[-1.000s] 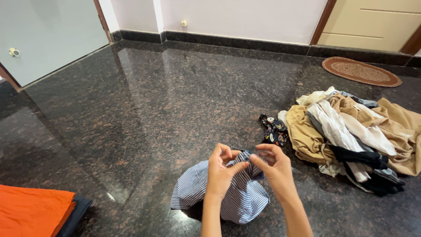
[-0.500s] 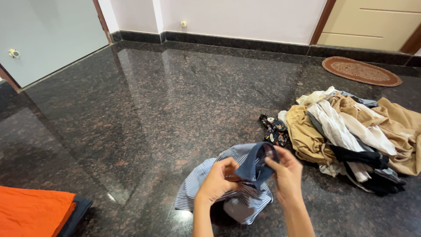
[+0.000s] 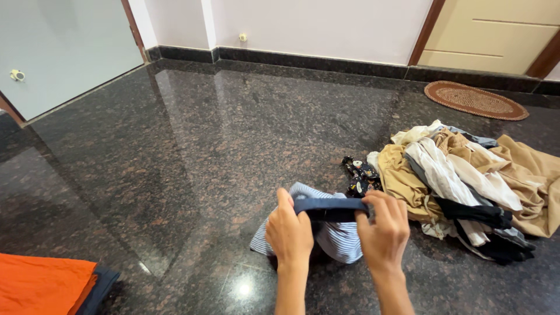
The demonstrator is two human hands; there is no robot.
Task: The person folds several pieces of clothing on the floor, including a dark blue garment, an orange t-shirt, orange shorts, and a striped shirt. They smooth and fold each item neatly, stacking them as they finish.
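Navy waistband (image 3: pixel 330 205) of the striped garment (image 3: pixel 341 239), bunched a moment ago, is now stretched flat between left hand (image 3: pixel 290 232) and right hand (image 3: pixel 383 233), fingers pinching each end.

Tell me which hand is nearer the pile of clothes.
Right. The right hand grips the dark blue waistband just beside the pile of clothes; the left hand holds its far end, farther away.

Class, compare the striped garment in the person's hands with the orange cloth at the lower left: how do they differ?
The striped garment is blue and white; the orange cloth is plain. The striped garment is bunched and held by the left hand and right hand; the orange cloth lies flat, untouched. Both are fabric, over the dark floor.
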